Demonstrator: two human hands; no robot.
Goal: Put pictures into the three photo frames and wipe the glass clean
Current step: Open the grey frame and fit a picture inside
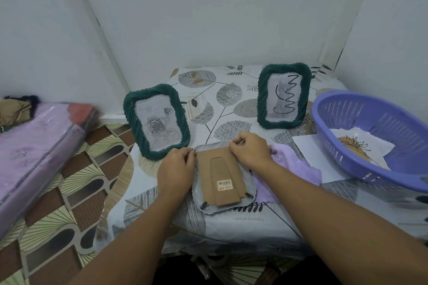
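Both hands' fingers pinch the far clips on the face-down frame (222,178); a slip could shift its backing board (220,176).

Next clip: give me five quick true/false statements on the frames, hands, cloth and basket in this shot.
1. Two dark green frames stand upright. True.
2. The grey frame lies face up. False: its brown cardboard back faces up.
3. Both hands, left and right, work at its far edge. True.
4. The lilac cloth is inside the purple plastic basket. False: it lies on the table.
5. The basket is empty. False: it holds a drawing.
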